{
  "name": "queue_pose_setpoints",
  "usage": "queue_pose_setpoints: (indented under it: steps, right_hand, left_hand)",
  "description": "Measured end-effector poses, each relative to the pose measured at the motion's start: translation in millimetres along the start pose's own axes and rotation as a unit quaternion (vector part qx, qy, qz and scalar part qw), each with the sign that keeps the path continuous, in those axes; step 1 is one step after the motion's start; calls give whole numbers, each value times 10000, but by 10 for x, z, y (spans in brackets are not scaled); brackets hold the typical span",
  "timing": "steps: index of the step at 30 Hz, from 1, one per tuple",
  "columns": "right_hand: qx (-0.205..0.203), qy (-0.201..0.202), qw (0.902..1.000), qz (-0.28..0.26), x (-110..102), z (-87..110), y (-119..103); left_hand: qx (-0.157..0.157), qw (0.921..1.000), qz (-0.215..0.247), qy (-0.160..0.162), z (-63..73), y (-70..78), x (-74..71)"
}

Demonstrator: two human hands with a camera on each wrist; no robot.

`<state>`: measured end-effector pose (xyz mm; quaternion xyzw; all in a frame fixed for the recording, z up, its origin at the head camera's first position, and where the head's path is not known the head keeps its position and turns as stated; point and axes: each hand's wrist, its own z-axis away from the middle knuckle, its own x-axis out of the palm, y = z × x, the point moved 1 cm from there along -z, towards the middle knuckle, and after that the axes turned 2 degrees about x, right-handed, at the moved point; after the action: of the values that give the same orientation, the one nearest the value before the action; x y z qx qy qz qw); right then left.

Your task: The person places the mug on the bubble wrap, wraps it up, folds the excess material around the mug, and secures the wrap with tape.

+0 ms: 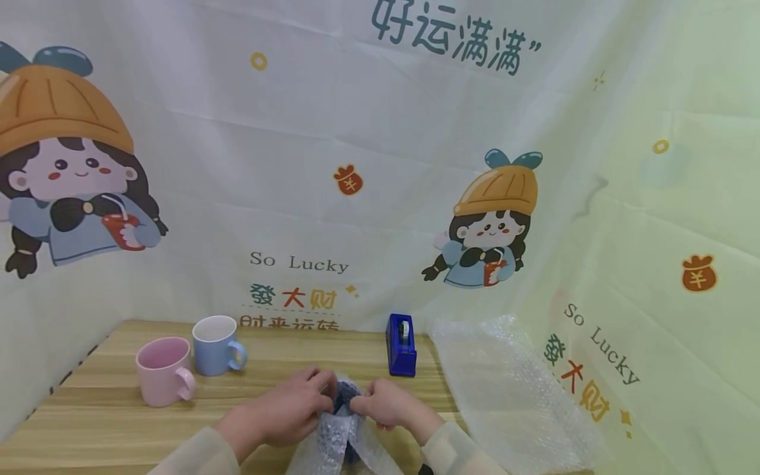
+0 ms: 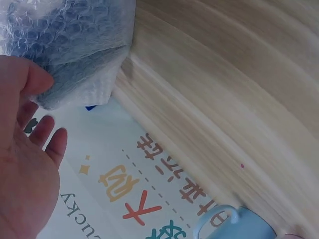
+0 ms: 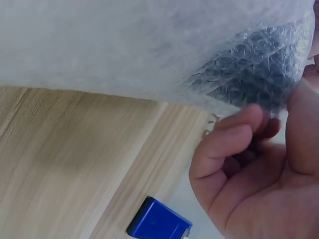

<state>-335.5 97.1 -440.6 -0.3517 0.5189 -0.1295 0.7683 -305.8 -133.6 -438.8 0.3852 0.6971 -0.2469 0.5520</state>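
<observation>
A dark blue thing (image 1: 346, 390), its kind hidden, is wrapped in bubble wrap (image 1: 334, 437) at the front middle of the table. On the left side of the bundle, my left hand (image 1: 291, 406) pinches the wrap near the top; in the left wrist view the thumb presses on the bubbles (image 2: 75, 35) while the other fingers curve below. My right hand (image 1: 388, 404) grips the wrap from the right, fingers curled at the fold. The right wrist view shows dark blue through the bubbles (image 3: 259, 69), beside a loose pale flap (image 3: 109, 45) of wrap.
A pink mug (image 1: 163, 379) and a light blue mug (image 1: 214, 349) stand at the left. Behind the hands sits a blue tape dispenser (image 1: 402, 349). Another sheet of bubble wrap (image 1: 505, 389) lies flat at the right. A printed cloth (image 1: 386, 224) hangs behind the table.
</observation>
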Motion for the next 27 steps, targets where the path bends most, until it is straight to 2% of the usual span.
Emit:
queue_pose_setpoints:
  steps: [3,6,11,16,21,24,27]
  right_hand:
    - [-80,222,9997,-37,6,1,-16]
    - [-209,427,9989,-40,21,8,-36]
    - [-423,725,9965,-18,14,11,-81]
    - [-432,671,9968,-91,-8,13,-121]
    - [-869,699,9938,23,-47,37,-130]
    - [-961,650,9932,73,-71,49,-134]
    - [-944,586,9937,124,-79,41,-138]
  left_hand:
    - [-74,9999,103,-46,9,-9,-9]
    - [-115,9981,602,10,38,-30,-38]
    - [50,9913,1248,417,133,-85,-77]
    - [84,9912,1106,729,210,-105,-53]
    - [50,9933,720,908,211,-73,-12]
    - [-193,9933,664,922,218,-44,-7]
    - [-552,9896,1030,844,222,-23,-9]
